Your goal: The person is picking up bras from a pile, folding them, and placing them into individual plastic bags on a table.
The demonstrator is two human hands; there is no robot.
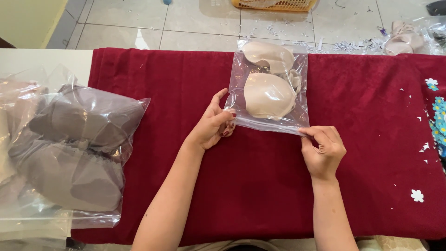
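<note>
Your left hand [214, 124] and right hand [323, 148] each keep a pinching grip, fingers together, on a near corner of the clear bag [269, 88] of beige bra cups, holding its open edge taut and flat on the red-clothed worktop [371, 139].

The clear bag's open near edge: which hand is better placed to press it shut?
Probably the right hand: its fingertips already pinch the clear bag at the near right corner, while the left hand only steadies the left edge.
</note>
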